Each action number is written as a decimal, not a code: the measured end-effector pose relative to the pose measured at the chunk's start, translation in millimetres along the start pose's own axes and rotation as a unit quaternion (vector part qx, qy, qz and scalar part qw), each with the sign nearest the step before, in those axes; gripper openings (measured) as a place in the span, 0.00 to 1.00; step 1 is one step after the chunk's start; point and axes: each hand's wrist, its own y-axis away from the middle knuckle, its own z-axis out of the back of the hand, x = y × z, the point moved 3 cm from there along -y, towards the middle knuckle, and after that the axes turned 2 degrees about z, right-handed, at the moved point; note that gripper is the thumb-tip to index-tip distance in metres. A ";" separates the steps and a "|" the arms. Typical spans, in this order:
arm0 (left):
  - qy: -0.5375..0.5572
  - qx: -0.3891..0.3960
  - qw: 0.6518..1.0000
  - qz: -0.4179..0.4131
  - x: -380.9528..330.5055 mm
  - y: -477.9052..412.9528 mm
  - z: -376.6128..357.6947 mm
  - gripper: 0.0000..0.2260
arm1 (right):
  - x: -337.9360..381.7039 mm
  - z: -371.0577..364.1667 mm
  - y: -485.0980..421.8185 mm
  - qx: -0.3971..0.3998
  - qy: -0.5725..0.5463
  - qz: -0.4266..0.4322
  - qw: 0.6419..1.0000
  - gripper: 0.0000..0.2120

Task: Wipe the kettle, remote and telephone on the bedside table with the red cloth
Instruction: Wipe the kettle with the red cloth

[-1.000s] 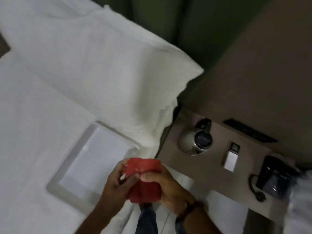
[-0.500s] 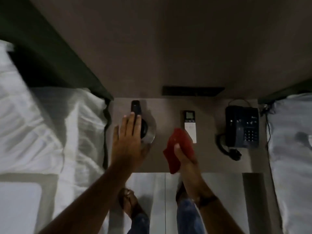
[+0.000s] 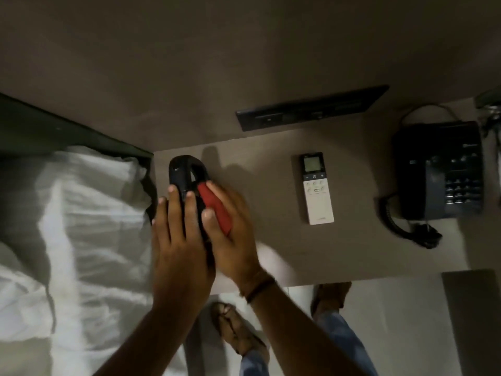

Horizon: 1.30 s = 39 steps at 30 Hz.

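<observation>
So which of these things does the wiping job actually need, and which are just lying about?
Part of the job:
- kettle, held by the left hand
- red cloth, pressed to it by the right hand
- remote
- telephone
- bedside table

Just lying about:
- white pillow
- dark wall socket panel

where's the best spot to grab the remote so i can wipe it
Take the remote by its two long edges near the plain lower end, coming from above on the near side. It lies flat, screen end toward the wall, with bare table all round, so the fingers clear the buttons.
</observation>
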 end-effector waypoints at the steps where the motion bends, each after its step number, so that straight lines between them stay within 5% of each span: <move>1: -0.003 0.003 1.000 0.000 -0.1 -0.8 0.2 0.47 | -0.4 3.6 -16.7 0.015 -0.007 -0.009 1.000 0.25; 6: -0.002 0.007 1.000 0.008 -0.8 -1.7 2.0 0.50 | -24.7 13.7 -30.3 0.018 -0.108 -0.051 0.993 0.23; 11: -0.012 0.007 1.000 0.010 -0.9 -2.1 2.3 0.43 | -26.9 -8.5 51.2 0.005 -0.108 -0.051 0.993 0.34; 15: -0.009 0.010 1.000 0.005 -0.5 -3.1 1.2 0.49 | -15.2 8.0 -26.8 0.036 -0.036 0.017 0.999 0.29; 18: 0.002 0.007 1.000 0.008 -0.6 -2.0 2.6 0.52 | -27.3 12.3 -69.8 0.059 -0.066 -0.090 0.992 0.23; 22: -0.007 0.010 1.000 0.006 -1.9 -1.7 3.8 0.53 | -56.1 8.5 -40.6 -0.036 -0.179 -0.189 0.965 0.20; 26: -0.019 0.016 1.000 0.002 -1.0 -2.0 1.1 0.51 | -50.1 -15.0 19.5 -0.140 -0.345 -0.254 0.892 0.21; 33: 0.004 0.009 1.000 0.000 -1.4 1.8 7.2 0.44 | -5.9 50.7 72.3 -0.166 -0.373 -0.402 0.819 0.32; 36: 0.065 -0.044 0.996 -0.037 -28.5 14.0 3.8 0.40 | 11.4 125.9 74.5 -0.157 -0.317 -0.377 0.856 0.23; 39: 0.176 -0.010 0.983 -0.052 -92.6 32.0 -32.1 0.38 | 37.3 192.6 54.3 -0.155 -0.174 -0.311 0.921 0.23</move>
